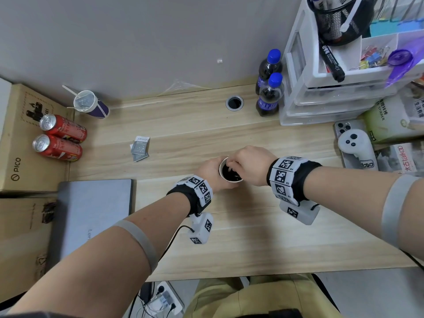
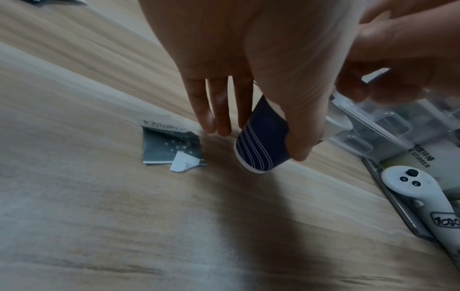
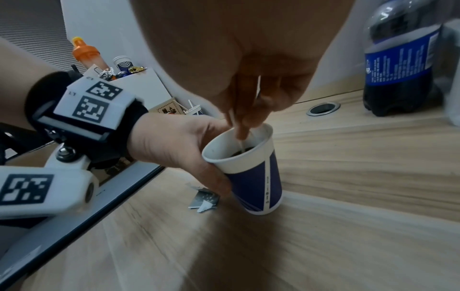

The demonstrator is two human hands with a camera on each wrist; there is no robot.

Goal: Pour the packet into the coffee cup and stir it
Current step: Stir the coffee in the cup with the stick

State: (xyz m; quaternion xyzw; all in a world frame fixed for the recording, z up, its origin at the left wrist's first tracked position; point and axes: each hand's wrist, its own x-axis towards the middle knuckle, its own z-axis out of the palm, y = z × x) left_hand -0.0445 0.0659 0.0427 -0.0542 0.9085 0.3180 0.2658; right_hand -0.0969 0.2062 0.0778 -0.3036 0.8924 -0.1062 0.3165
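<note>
A blue-and-white paper coffee cup (image 1: pixel 230 174) (image 2: pixel 261 149) (image 3: pixel 251 177) stands upright mid-desk with dark coffee inside. My left hand (image 1: pixel 211 172) (image 2: pixel 256 135) (image 3: pixel 174 145) grips its side, fingers on the far wall and thumb on the near wall. Over the rim, my right hand (image 1: pixel 234 165) (image 3: pixel 246 116) pinches a thin white stirrer (image 3: pixel 240 141) whose lower end dips into the coffee. A torn grey packet (image 2: pixel 171 147) (image 3: pixel 204 199) lies flat beside the cup's base, hidden under my left hand in the head view.
More grey packets (image 1: pixel 140 148) lie further left. A closed laptop (image 1: pixel 91 214), two red cans (image 1: pixel 62 138) and another cup with stirrers (image 1: pixel 89 103) are at the left. Two cola bottles (image 1: pixel 269 97), plastic drawers (image 1: pixel 332 92) and a white controller (image 1: pixel 355 150) are at the right.
</note>
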